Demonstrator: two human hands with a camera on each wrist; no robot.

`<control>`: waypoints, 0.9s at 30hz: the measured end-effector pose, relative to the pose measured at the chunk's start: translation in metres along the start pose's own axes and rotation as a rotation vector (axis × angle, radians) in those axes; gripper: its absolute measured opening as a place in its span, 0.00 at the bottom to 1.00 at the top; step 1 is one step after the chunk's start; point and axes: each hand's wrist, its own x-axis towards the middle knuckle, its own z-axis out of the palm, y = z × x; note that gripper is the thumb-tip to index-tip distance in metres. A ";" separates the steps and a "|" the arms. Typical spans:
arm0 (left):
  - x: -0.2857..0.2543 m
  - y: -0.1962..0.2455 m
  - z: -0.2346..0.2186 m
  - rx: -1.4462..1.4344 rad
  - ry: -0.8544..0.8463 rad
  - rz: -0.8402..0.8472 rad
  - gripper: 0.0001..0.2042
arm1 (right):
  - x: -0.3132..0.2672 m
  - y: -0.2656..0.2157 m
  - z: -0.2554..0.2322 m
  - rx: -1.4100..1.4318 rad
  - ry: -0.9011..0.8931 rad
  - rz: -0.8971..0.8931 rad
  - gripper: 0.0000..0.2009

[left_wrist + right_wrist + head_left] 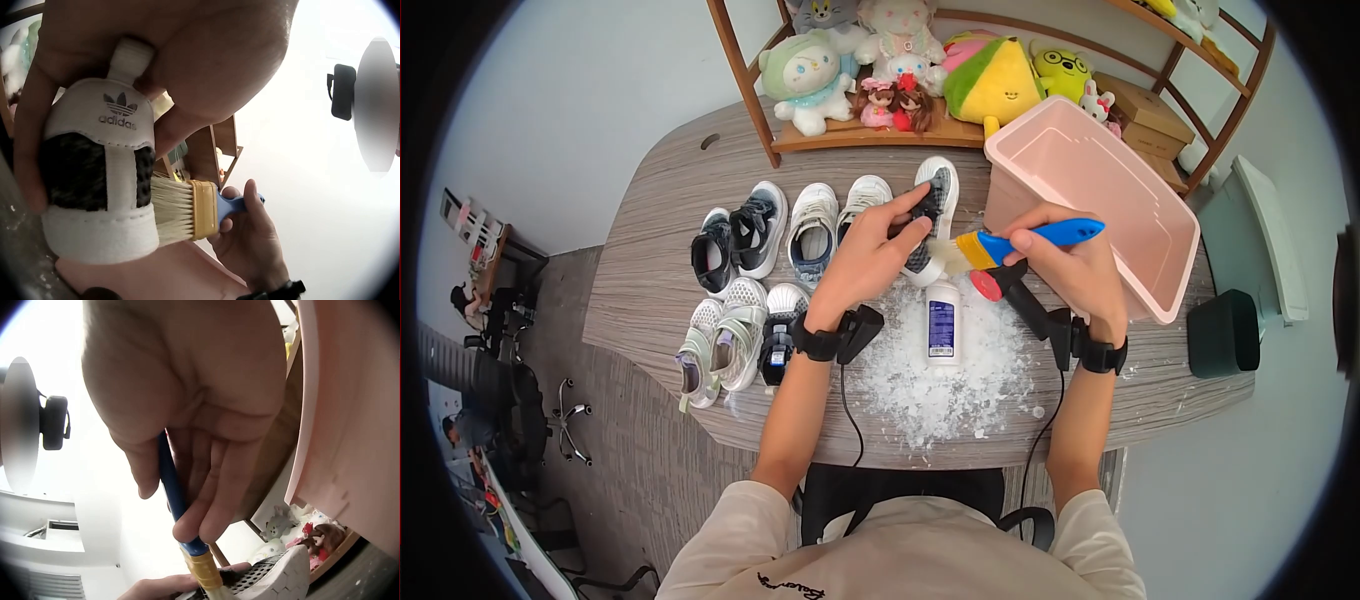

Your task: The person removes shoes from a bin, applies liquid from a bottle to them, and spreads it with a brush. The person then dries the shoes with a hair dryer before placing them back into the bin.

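Observation:
My left hand [868, 255] grips a white sneaker with dark checked panels [945, 185]. In the left wrist view its white heel with an adidas logo faces the camera, and the fingers lie along both sides. My right hand [1080, 270] holds a flat paintbrush [1050, 235] by its blue handle, thumb and fingers pinched round it. The brush's pale bristles [174, 209] meet the sneaker's side near the heel, below a yellow band. A white bottle with a blue label [941, 325] lies just below the sneaker, amid scattered white powder [900, 390].
Several small shoes [758, 230] are lined up on the left of the wooden table [650, 225]. A pink bin [1135, 170] stands at the right, beside a dark green container [1225, 335]. A black object with a red round end [986, 285] lies under the brush. Plush toys [810, 80] fill the shelf behind.

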 end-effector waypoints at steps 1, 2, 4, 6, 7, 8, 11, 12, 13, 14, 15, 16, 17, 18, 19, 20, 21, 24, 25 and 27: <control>-0.001 0.003 -0.001 -0.005 -0.025 -0.019 0.25 | -0.001 0.001 -0.002 0.084 -0.021 0.036 0.08; -0.002 0.006 -0.002 -0.010 -0.049 -0.034 0.24 | -0.001 0.002 -0.002 0.082 -0.020 0.039 0.08; -0.003 0.010 -0.003 -0.001 -0.085 -0.037 0.25 | -0.001 0.003 -0.004 0.099 -0.063 0.039 0.08; -0.003 0.010 -0.003 -0.070 -0.110 -0.043 0.26 | 0.001 0.006 -0.002 0.081 -0.058 0.048 0.08; -0.004 0.014 -0.003 -0.071 -0.116 -0.041 0.26 | 0.002 0.006 -0.002 0.064 -0.059 0.056 0.08; -0.006 0.022 -0.004 -0.070 -0.098 -0.069 0.26 | 0.003 0.007 -0.003 0.062 -0.054 0.057 0.08; -0.004 0.017 -0.006 -0.131 -0.058 -0.074 0.25 | 0.004 0.010 -0.005 0.056 -0.014 0.039 0.09; -0.004 0.014 -0.006 -0.193 -0.035 -0.048 0.25 | 0.006 0.011 -0.008 0.037 0.014 0.035 0.09; -0.004 0.016 -0.005 -0.229 -0.013 -0.044 0.23 | 0.006 0.011 -0.009 0.018 0.043 0.032 0.09; -0.006 0.018 -0.007 -0.229 -0.017 -0.046 0.23 | 0.004 0.011 -0.010 0.020 0.046 0.034 0.09; -0.008 0.021 -0.010 -0.178 -0.065 -0.064 0.23 | 0.003 0.009 -0.012 0.010 0.040 0.004 0.09; -0.010 0.025 -0.013 -0.127 -0.112 -0.081 0.22 | 0.003 0.007 -0.013 -0.001 0.033 -0.027 0.09; -0.014 0.034 -0.016 -0.130 -0.155 -0.102 0.20 | 0.001 0.004 -0.016 -0.001 0.034 -0.025 0.09; -0.017 0.038 -0.015 -0.132 -0.156 -0.107 0.20 | -0.002 0.001 -0.017 0.047 0.010 0.005 0.09; -0.021 0.042 -0.015 -0.095 -0.173 -0.105 0.20 | -0.005 -0.001 -0.018 0.097 -0.015 0.033 0.10; -0.024 0.045 -0.015 -0.055 -0.189 -0.101 0.19 | -0.005 -0.003 -0.018 0.099 -0.018 0.034 0.10; -0.027 0.047 -0.014 -0.026 -0.193 -0.087 0.19 | -0.006 -0.004 -0.017 0.114 -0.027 0.014 0.10; -0.032 0.049 -0.014 -0.029 -0.196 -0.073 0.18 | -0.008 -0.007 -0.014 0.141 -0.033 -0.011 0.10; -0.033 0.051 -0.015 -0.030 -0.196 -0.072 0.18 | -0.009 -0.009 -0.012 0.153 -0.033 -0.012 0.11; -0.036 0.056 -0.016 -0.006 -0.180 -0.089 0.18 | -0.009 -0.010 -0.011 0.169 -0.043 -0.015 0.11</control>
